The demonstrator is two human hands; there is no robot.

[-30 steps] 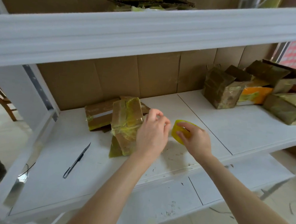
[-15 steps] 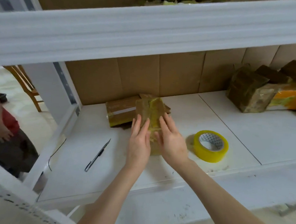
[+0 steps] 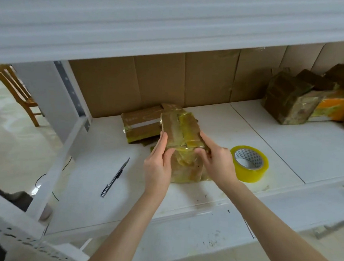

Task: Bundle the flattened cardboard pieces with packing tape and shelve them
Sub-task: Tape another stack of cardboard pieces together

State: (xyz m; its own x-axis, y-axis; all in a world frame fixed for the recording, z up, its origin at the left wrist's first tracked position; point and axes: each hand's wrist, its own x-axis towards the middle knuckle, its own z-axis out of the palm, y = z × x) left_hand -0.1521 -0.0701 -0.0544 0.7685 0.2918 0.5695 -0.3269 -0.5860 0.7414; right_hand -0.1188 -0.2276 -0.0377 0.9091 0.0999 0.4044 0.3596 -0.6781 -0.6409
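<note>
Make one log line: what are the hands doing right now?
left hand flat against taped bundle | right hand pinches it | tape roll lying on shelf
</note>
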